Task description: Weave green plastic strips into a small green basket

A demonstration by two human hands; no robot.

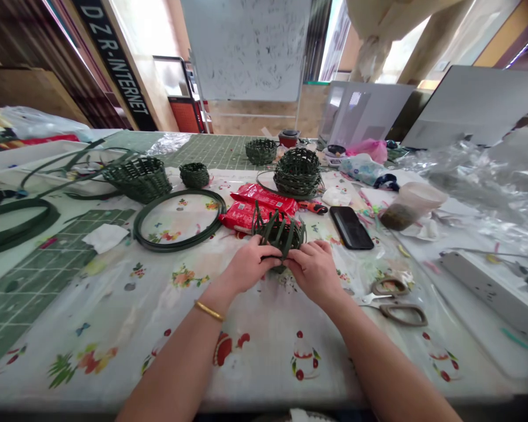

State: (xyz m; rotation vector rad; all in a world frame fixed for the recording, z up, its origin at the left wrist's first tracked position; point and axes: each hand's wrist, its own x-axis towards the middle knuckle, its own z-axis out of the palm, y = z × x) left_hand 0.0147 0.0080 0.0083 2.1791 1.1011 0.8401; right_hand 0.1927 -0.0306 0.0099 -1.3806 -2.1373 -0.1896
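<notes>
A small dark green woven basket (286, 231) sits on the table in front of me, its loose strips standing up around the rim. My left hand (253, 261) pinches its near left side, thumb and fingers pressed on the weave. From the right, my right hand (314, 269) pinches the same near side, the fingertips of both hands almost meeting. The basket's lower part is partly hidden behind my fingers. Just behind it lie red plastic packets (255, 208). Scissors (396, 302) with beige handles lie to the right of my right hand.
A black phone (351, 227) lies right of the basket. A coil of green strip (146, 234) rests at left. Finished-looking woven baskets (297, 173) stand farther back. A power strip (488, 287) and a plastic cup (411, 205) are on the right. Floral plastic covers the table.
</notes>
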